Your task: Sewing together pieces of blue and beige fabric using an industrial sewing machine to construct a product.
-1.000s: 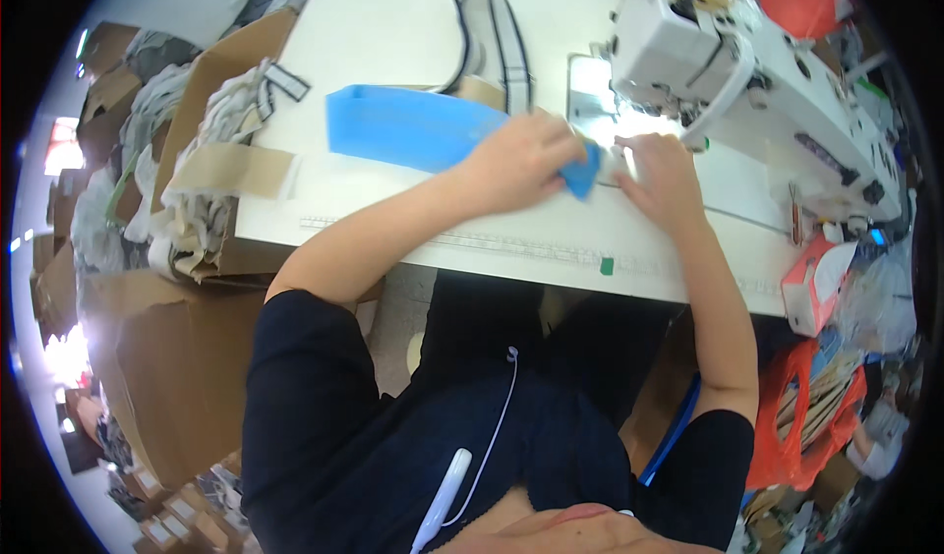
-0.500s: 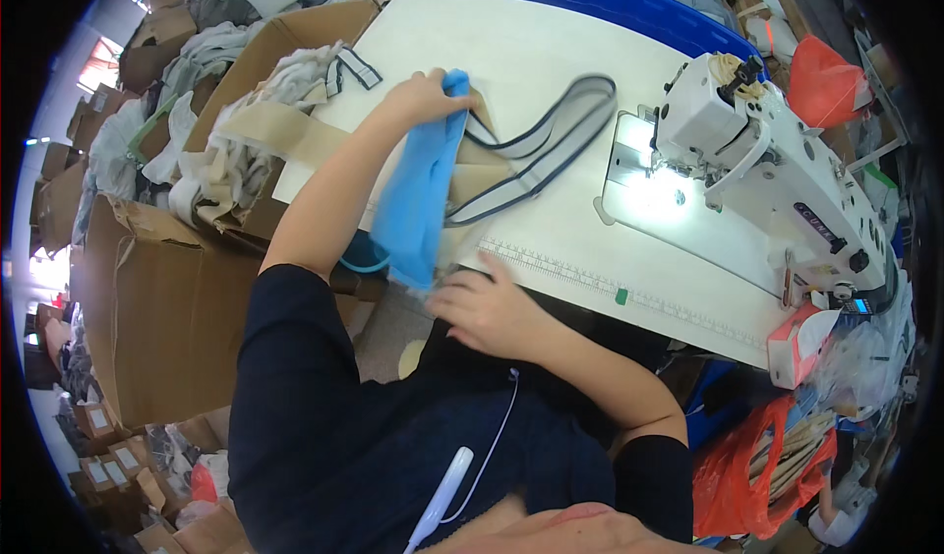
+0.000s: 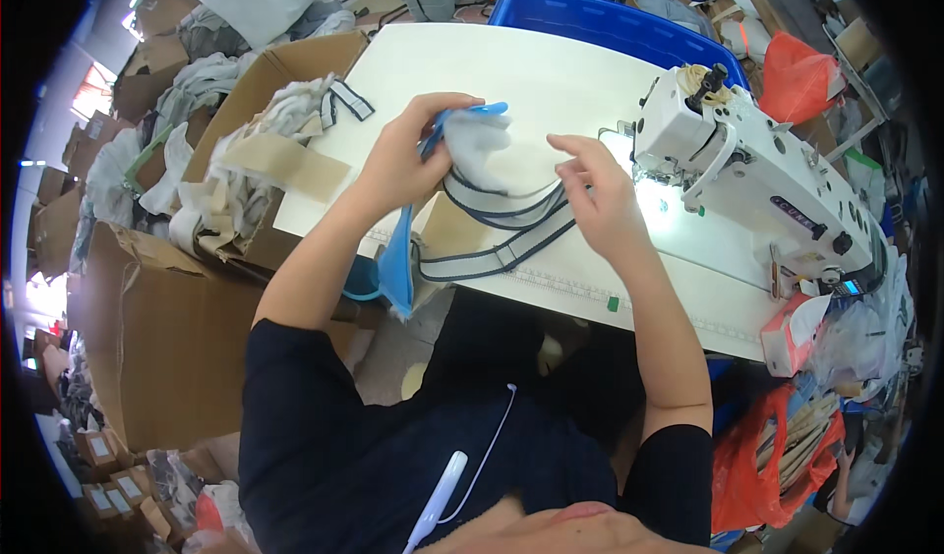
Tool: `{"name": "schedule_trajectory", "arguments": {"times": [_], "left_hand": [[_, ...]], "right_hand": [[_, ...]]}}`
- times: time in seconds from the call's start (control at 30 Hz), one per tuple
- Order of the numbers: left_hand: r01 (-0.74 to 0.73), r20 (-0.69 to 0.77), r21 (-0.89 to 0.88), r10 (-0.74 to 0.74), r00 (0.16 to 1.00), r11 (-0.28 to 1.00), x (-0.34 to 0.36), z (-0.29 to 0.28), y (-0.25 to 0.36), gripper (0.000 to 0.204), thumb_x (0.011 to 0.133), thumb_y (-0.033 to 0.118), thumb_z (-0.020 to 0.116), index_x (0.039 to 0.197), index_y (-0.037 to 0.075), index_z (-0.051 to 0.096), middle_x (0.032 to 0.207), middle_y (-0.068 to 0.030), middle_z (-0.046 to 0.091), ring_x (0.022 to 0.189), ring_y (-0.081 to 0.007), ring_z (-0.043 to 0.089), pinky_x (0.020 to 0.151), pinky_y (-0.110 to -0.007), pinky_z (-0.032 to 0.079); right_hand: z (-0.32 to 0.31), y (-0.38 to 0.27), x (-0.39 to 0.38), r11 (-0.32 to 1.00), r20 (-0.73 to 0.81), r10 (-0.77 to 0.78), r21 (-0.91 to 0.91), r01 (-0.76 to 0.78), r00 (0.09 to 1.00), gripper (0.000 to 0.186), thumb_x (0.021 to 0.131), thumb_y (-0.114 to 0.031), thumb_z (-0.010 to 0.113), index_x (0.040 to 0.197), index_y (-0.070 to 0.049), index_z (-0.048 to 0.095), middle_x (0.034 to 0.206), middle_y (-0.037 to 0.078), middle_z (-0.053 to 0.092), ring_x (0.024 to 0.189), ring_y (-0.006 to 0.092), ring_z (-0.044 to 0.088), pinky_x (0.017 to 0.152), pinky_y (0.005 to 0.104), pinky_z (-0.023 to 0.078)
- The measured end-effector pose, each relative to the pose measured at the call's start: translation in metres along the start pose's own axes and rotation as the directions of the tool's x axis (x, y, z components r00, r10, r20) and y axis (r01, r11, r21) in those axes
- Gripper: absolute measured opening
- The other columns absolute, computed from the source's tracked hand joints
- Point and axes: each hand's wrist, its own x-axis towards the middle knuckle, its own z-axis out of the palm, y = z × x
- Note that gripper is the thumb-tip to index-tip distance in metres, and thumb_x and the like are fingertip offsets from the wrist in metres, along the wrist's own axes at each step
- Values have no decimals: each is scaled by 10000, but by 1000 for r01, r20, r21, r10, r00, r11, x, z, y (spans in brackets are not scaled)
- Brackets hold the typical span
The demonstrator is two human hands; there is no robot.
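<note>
The left hand (image 3: 423, 151) gripped a strip of blue cloth (image 3: 396, 264), with its thumb on one side and its fingers on the other. The cloth was over the left part of the white table (image 3: 413, 58). Its top was bent over and showed a fluffy white side, and its low end hung down past the table's front edge.

The right hand (image 3: 598, 200) was open, with its fingers bent a bit and spread apart. A long grey strap (image 3: 492, 261) with dark edges curved between the two hands. It was hard to tell if the right hand touched the strap or was just above it. A tan piece (image 3: 450, 228) lay by the strap.

The white sewing machine (image 3: 713, 126) stood on the right, and its light was on. A big blue bin (image 3: 615, 28) sat behind the table. On the left, a cardboard box (image 3: 287, 58) was full of cloth scraps (image 3: 285, 112), and a tan strip (image 3: 287, 166) stuck out onto the table
</note>
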Motion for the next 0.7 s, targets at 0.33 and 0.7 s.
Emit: {"name": "schedule_trajectory", "arguments": {"times": [0.33, 0.7], "left_hand": [[-585, -420, 286, 648, 635, 759, 55, -85, 68, 715, 747, -29, 726, 1337, 14, 324, 1282, -215, 520, 1166, -283, 554, 992, -378, 462], [-552, -502, -38, 461, 731, 833, 105, -63, 78, 848, 796, 129, 745, 1455, 58, 215, 1327, -151, 464, 1204, -218, 501, 988, -345, 450]], "right_hand": [[42, -63, -4, 866, 559, 40, 394, -308, 828, 680, 940, -266, 591, 1492, -46, 261, 1408, 196, 438, 1234, 275, 491, 999, 388, 445], [0, -99, 35, 944, -292, -315, 1, 330, 903, 459, 807, -216, 728, 1193, -35, 559, 1078, 94, 566, 923, 185, 540, 789, 327, 438]]}}
